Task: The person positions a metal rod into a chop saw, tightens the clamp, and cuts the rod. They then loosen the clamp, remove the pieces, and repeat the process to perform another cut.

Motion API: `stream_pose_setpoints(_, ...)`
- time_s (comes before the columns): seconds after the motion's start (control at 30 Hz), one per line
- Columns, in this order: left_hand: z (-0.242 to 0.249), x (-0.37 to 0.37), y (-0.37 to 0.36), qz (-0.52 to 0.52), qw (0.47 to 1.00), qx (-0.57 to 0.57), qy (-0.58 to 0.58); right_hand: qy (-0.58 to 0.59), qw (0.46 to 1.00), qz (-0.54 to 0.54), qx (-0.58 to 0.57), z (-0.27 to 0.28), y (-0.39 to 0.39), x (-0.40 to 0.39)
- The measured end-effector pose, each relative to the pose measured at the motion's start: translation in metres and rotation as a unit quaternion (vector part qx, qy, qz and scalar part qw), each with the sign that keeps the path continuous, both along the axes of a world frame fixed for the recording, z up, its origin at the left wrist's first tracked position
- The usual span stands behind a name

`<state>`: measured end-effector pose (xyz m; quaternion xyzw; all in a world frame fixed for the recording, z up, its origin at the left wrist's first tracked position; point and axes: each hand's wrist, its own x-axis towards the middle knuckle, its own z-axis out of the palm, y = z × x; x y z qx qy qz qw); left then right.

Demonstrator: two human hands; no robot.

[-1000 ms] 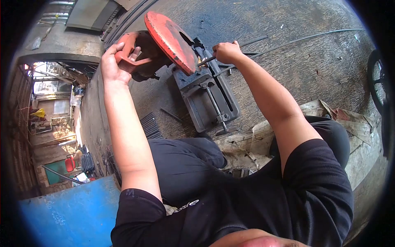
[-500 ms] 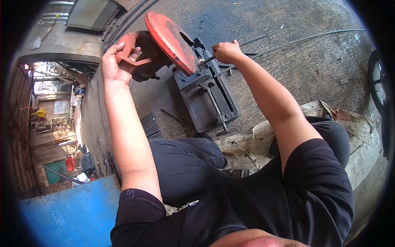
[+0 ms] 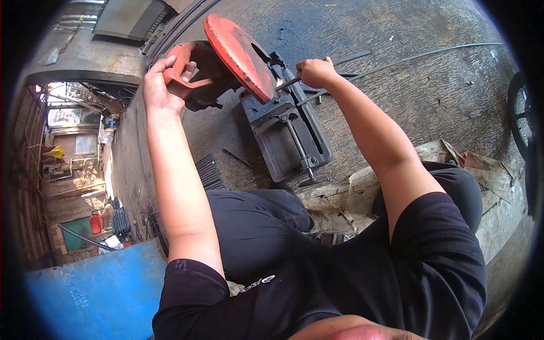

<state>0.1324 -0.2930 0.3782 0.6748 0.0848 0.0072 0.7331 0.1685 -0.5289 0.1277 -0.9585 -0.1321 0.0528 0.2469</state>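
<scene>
My left hand [image 3: 164, 85] is wrapped round the orange handle of a chop saw [image 3: 238, 54], whose round guard is orange with worn edges. The saw's grey base [image 3: 289, 130], with a screw clamp [image 3: 299, 144], rests on the floor. My right hand [image 3: 316, 73] is closed round a dark metal rod [image 3: 351, 57] that runs to the base beside the guard. A small bright spot shows where the rod meets the guard's edge. The blade itself is hidden.
Short cut rods [image 3: 209, 173] lie left of the base. A long thin rod [image 3: 419, 52] stretches off to the right. A blue sheet [image 3: 96, 289] is at lower left, a wheel [image 3: 518, 107] at the right edge, and a worn cloth sack [image 3: 362, 190] near my knees.
The view has shifted slightly. Both hands keep their holds, and the saw and rod look nearly the same.
</scene>
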Motion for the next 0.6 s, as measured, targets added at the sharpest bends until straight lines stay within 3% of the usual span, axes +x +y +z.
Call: stream_pose_setpoints(0.6, -0.001, 0.000, 0.005, -0.024, 1.000, 0.000, 0.020, 0.036, 0.999, 0.019, -0.032, 0.014, -0.002, -0.002)
